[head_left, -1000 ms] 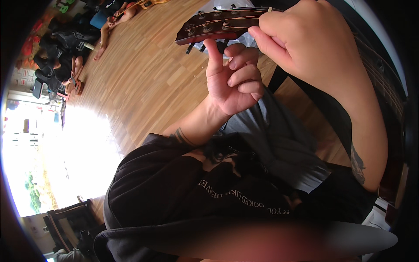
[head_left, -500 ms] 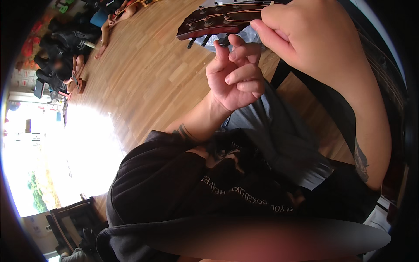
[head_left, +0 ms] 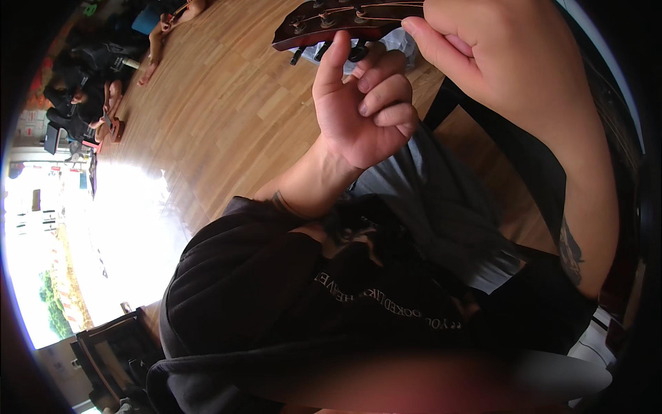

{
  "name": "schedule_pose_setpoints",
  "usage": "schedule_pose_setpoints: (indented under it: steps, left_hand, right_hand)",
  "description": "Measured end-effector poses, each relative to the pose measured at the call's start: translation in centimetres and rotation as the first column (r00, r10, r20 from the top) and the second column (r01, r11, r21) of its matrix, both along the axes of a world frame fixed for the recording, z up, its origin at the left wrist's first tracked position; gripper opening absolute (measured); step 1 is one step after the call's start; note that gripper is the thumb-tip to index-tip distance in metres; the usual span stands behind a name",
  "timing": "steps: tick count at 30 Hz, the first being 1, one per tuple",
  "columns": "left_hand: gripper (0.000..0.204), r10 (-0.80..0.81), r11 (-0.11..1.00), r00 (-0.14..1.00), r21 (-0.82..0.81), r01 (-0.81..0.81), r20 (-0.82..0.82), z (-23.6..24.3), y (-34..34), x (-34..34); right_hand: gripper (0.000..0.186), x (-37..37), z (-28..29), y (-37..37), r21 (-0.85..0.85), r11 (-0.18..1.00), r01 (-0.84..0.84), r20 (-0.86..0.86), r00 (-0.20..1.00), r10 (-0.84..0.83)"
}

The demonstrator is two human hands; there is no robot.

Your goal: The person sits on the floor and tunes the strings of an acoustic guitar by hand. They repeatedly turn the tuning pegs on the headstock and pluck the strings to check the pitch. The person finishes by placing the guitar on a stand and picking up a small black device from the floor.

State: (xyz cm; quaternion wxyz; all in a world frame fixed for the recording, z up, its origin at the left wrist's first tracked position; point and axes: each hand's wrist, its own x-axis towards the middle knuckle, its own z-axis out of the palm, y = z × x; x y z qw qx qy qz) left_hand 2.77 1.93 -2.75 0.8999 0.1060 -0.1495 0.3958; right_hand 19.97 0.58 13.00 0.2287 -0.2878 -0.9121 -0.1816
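A dark reddish-brown guitar headstock (head_left: pixel 324 27) with metal tuning posts juts in at the top. My left hand (head_left: pixel 365 103) is just below it, palm toward me, its fingers curled round one black tuning peg (head_left: pixel 358 52). Its thumb is raised along the headstock's lower edge, slightly apart from that peg. Two other pegs stick out further left. My right hand (head_left: pixel 489 48) is closed at the neck end of the headstock, thumb and forefinger pinched on a copper-coloured guitar string (head_left: pixel 387 7) that runs to the posts. Its other fingers are mostly hidden.
Clear plastic (head_left: pixel 403 48) lies behind the headstock, above the wooden floor (head_left: pixel 227 90). Other people (head_left: pixel 89 90) sit at the far left, one with a small wooden instrument (head_left: pixel 117 131). A dark chair (head_left: pixel 114 352) stands at lower left, below bright glare.
My left thumb has come away from the peg and moved up to the left, while the fingers stay curled by it. The headstock appears slightly higher and further left; my right hand keeps its grip.
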Motion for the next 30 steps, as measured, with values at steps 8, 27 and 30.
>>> schedule_pose_setpoints:
  steps: [8, 27, 30]
  left_hand:
    - [0.022, -0.231, 0.952, 0.942, 0.256, 0.167, 0.245, -1.9, 0.9, 1.2]
    - [0.041, 0.398, 0.915, 0.870, 0.062, -0.398, -0.292, 2.3, -0.8, 0.1]
    - [0.038, 0.464, 0.874, 0.799, 0.051, -0.483, -0.383, 2.9, -0.7, -0.1]
  right_hand:
    - [0.034, 0.0, -0.2, 0.1, -0.010, 1.000, -0.009, -0.007, 1.000, 0.009]
    - [0.037, 0.2, -0.9, 0.5, -0.027, 0.999, -0.029, -0.042, 0.999, 0.028]
    - [0.038, 0.3, -1.0, 0.6, -0.031, 0.999, -0.036, -0.054, 0.998, 0.034]
